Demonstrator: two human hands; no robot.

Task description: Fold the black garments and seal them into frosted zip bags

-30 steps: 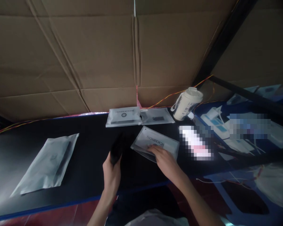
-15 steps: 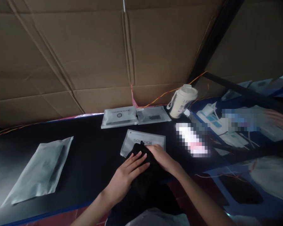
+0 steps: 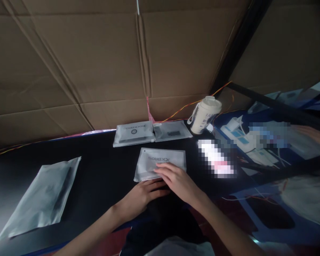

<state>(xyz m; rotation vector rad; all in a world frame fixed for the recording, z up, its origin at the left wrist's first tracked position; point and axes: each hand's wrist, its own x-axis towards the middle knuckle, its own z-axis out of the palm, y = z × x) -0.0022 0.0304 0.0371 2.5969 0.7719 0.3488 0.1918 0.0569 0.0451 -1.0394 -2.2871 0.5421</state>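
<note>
A black cloth item (image 3: 162,205) lies at the table's front edge, dark and hard to separate from the clothing below. My left hand (image 3: 142,195) rests on it with the fingers stretched to the right. My right hand (image 3: 174,177) is above and beside it, fingers extended over the near part of a frosted pouch (image 3: 146,163) with printed lettering. Neither hand is clearly gripping anything. Behind are two more pouches side by side, a printed one (image 3: 126,132) and another with a small dark patch (image 3: 181,127).
A large frosted pouch (image 3: 46,192) lies on the black table (image 3: 101,170) at left. A white cup (image 3: 206,115) stands at the back, near a blurred bright object (image 3: 216,158). At right are dark bars, cables and another person's hand (image 3: 313,135). Cardboard (image 3: 96,64) rises behind.
My right hand has moved from the black cloth's far edge to over the pouch. My left hand has slid slightly nearer. The black cloth has come down off the pouch, uncovering more of it.
</note>
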